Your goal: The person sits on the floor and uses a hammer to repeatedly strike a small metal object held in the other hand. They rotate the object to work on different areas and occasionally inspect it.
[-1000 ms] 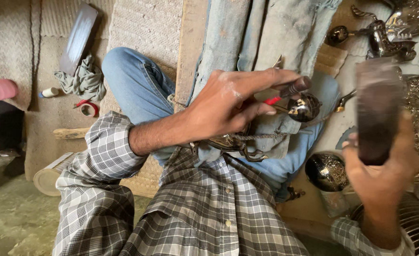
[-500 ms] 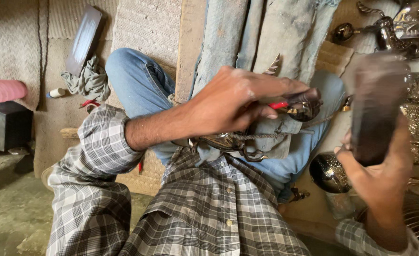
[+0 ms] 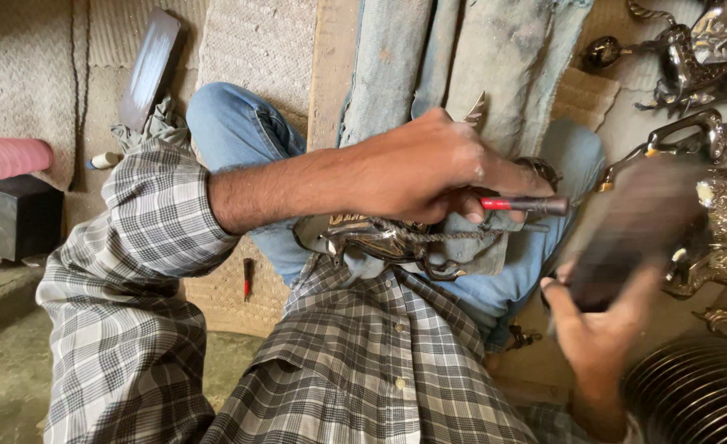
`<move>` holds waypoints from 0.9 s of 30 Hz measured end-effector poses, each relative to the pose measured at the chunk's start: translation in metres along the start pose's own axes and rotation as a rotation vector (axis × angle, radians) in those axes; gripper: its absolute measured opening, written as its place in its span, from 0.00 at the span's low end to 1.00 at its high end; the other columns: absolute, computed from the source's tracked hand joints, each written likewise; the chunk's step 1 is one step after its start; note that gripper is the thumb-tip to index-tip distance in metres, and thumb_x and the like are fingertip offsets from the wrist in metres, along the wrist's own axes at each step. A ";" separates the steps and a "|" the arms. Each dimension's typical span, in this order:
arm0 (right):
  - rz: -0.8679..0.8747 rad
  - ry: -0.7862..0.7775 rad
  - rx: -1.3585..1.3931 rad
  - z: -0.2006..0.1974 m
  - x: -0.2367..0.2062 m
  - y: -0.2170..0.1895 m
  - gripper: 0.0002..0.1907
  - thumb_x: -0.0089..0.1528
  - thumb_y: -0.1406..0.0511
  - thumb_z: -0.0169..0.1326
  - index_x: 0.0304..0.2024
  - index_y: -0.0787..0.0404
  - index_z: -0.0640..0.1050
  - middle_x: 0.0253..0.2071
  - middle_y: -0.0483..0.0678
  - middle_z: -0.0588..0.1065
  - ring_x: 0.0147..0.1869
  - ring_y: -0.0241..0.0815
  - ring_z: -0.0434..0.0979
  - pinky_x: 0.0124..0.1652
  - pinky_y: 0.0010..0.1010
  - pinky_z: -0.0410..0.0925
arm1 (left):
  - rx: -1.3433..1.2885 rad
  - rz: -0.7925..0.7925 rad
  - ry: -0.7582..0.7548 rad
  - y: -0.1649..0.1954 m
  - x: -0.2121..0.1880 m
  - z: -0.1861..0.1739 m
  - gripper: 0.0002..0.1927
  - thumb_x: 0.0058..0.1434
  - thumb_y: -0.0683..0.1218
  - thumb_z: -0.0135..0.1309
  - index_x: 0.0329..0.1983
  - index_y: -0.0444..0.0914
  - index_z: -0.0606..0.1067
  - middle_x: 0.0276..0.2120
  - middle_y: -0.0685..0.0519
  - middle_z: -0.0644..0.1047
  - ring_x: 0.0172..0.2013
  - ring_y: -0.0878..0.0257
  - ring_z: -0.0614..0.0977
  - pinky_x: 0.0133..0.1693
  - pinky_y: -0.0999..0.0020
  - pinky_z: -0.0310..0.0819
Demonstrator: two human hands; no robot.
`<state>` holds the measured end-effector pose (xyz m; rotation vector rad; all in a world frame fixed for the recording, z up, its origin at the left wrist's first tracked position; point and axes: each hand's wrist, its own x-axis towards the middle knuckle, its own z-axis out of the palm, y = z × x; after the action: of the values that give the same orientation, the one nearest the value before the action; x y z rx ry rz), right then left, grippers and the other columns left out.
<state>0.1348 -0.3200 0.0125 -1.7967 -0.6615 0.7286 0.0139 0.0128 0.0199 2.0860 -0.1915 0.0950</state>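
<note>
Across the lap, over blue jeans and a grey cloth, lies a dark ornate metal piece [image 3: 388, 240] with curled edges and a cord stretched along it. Above it the left hand [image 3: 429, 168] is clenched around a thin punch tool [image 3: 523, 204] with a red band, its dark tip pointing right, just over the right end of the metal piece. At the near right, the right hand [image 3: 597, 329] is closed on the lower end of a dark wooden block [image 3: 634, 230], which is blurred and tilted up toward the far right, close to the tool's tip but apart from it. Shiny metal castings [image 3: 692, 62] crowd the far right, and a ribbed round metal object [image 3: 696, 395] sits in the near right corner. On the left, a pink roll [image 3: 6, 158] rests above a dark box [image 3: 14, 215], with a flat dark bar [image 3: 151, 70] leaning on the woven mat farther off, and a small red-handled tool [image 3: 248, 277] lies on the floor by the left knee
</note>
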 end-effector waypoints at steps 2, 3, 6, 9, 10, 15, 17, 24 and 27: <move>0.005 -0.027 -0.182 0.003 -0.007 0.003 0.56 0.56 0.85 0.59 0.81 0.61 0.47 0.45 0.55 0.73 0.45 0.41 0.75 0.48 0.30 0.73 | -0.050 0.025 -0.013 0.001 0.000 -0.002 0.35 0.52 0.39 0.67 0.66 0.43 0.73 0.38 0.47 0.85 0.25 0.66 0.85 0.26 0.67 0.80; 0.002 0.011 -0.123 0.005 -0.009 0.005 0.56 0.58 0.84 0.59 0.81 0.61 0.45 0.44 0.54 0.73 0.44 0.40 0.75 0.49 0.29 0.73 | -0.076 0.037 -0.020 0.002 0.000 -0.004 0.35 0.53 0.39 0.66 0.66 0.44 0.74 0.39 0.48 0.85 0.25 0.68 0.85 0.25 0.68 0.80; -0.038 0.070 -0.205 0.011 -0.016 0.010 0.59 0.58 0.85 0.61 0.80 0.57 0.42 0.41 0.54 0.74 0.42 0.41 0.75 0.50 0.32 0.73 | -0.124 0.061 -0.057 0.004 0.002 -0.009 0.33 0.55 0.39 0.66 0.66 0.45 0.74 0.39 0.51 0.86 0.25 0.67 0.84 0.25 0.63 0.77; -0.081 0.086 -0.421 0.018 -0.022 0.014 0.61 0.54 0.86 0.61 0.79 0.54 0.42 0.40 0.57 0.74 0.41 0.47 0.75 0.48 0.37 0.72 | -0.161 0.078 -0.135 0.003 0.001 -0.014 0.37 0.52 0.34 0.63 0.67 0.46 0.74 0.38 0.52 0.86 0.25 0.66 0.85 0.28 0.64 0.80; -0.037 0.121 -0.242 0.019 -0.025 0.014 0.59 0.59 0.85 0.61 0.81 0.57 0.40 0.41 0.55 0.72 0.42 0.44 0.73 0.48 0.33 0.71 | -0.172 0.094 -0.142 0.003 0.002 -0.015 0.36 0.53 0.35 0.63 0.67 0.46 0.74 0.39 0.51 0.86 0.25 0.66 0.85 0.26 0.64 0.79; -0.110 0.220 -0.168 0.010 -0.034 0.014 0.57 0.65 0.86 0.60 0.78 0.61 0.36 0.43 0.54 0.71 0.43 0.44 0.72 0.50 0.31 0.71 | -0.179 0.209 -0.117 -0.003 0.000 -0.012 0.37 0.53 0.31 0.58 0.68 0.44 0.73 0.45 0.47 0.85 0.33 0.62 0.87 0.31 0.63 0.81; -0.146 0.283 -0.085 0.005 -0.035 0.014 0.56 0.66 0.85 0.61 0.77 0.61 0.35 0.43 0.52 0.70 0.40 0.42 0.72 0.49 0.30 0.71 | -0.132 0.215 -0.132 -0.005 -0.001 -0.012 0.40 0.48 0.33 0.60 0.68 0.42 0.72 0.40 0.46 0.85 0.31 0.59 0.87 0.34 0.60 0.82; -0.123 0.211 -0.295 0.008 -0.035 0.019 0.46 0.65 0.84 0.61 0.74 0.63 0.49 0.46 0.57 0.68 0.44 0.46 0.71 0.50 0.35 0.70 | -0.099 0.225 -0.177 -0.003 0.001 -0.015 0.31 0.48 0.35 0.61 0.57 0.43 0.76 0.32 0.48 0.84 0.32 0.59 0.86 0.33 0.60 0.80; -0.111 0.203 -0.208 0.008 -0.036 0.018 0.42 0.66 0.81 0.61 0.73 0.64 0.50 0.49 0.56 0.69 0.47 0.43 0.72 0.49 0.33 0.72 | -0.121 0.206 -0.232 -0.002 0.002 -0.018 0.41 0.48 0.32 0.59 0.68 0.46 0.73 0.35 0.48 0.85 0.27 0.58 0.83 0.27 0.59 0.74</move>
<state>0.1063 -0.3466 -0.0006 -1.9746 -0.7139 0.4077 0.0163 0.0289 0.0278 1.9489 -0.5402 -0.0351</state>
